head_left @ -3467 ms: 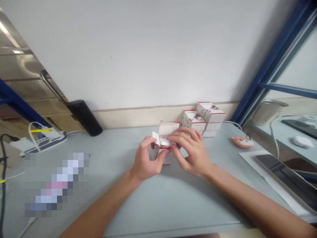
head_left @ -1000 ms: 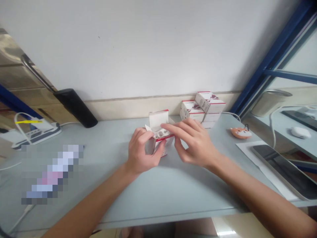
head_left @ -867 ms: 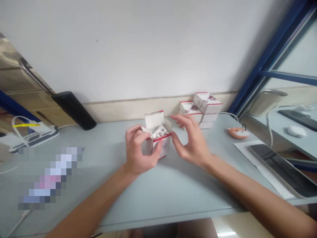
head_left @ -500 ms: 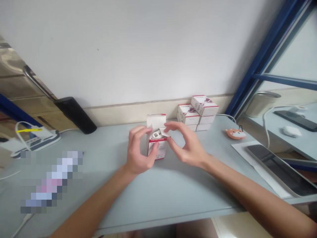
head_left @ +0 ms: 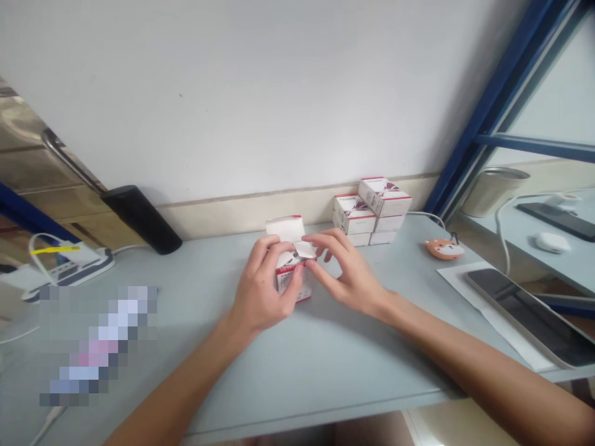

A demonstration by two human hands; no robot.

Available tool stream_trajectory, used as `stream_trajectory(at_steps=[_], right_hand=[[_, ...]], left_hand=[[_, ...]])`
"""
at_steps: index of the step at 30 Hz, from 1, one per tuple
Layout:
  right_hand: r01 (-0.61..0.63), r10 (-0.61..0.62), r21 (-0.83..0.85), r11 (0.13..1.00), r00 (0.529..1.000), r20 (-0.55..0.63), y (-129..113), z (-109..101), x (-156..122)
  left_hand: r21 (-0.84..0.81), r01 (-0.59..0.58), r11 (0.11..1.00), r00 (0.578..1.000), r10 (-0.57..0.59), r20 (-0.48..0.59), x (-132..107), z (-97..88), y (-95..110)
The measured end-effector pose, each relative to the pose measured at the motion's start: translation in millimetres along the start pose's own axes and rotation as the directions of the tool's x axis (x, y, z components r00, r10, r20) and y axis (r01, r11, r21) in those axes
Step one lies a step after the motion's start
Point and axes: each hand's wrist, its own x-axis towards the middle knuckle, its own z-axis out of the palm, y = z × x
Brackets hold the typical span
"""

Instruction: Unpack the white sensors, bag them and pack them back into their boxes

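- Supporting all items: the worktop, blue-grey, extending below and to both sides of the grip.
- Stack of boxes: beyond the grip and to its right. White cartons, red edges, dark red graphics; lettering present, too small to read.
- Flat device: dark-screened, lying on a white sheet, well to the right of the grip. No brand legible.
- Left hand: grip clenched on the open box. Thumb across the front face; fingers curled over the left side and top edge.
- Right hand: grip released, fingers parted, fingertips at the upper right of the box. Firm contact cannot be told.
- Position of box: on the worktop, between both hands, opening upward. The left hand is nearer to the box body. Long axis cannot be confirmed; the left hand covers much of the carton.
- Rear flap: raised, just beyond the left fingertips.
- Side flap: tilted over the opening, immediately left of the right grip, between index finger and thumb. Governing relation: the right hand is nearer to this flap.
- Red band: white lettering "DETE" readable beside the left thumb tip; any remainder is hidden.
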Motion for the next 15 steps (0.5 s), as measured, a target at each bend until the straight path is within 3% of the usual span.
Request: stream_trajectory(at_steps=[8, 15], right_hand=[[-0.141, 0.143, 0.159, 0.977, 0.990, -0.004, -7.0, 0.5, -0.6], [-0.107, 0.106, 0.091, 0.990, 0.994, 0.012, -5.9, -2.9, 0.7]], left_hand=[[-0.074, -0.136, 0.988, 0.984, 0.143, 0.101, 0.1, -1.8, -3.6], [-0.054, -0.107, 0.993, 0.982, 0.113, 0.148, 3.2, -4.6, -4.6]])
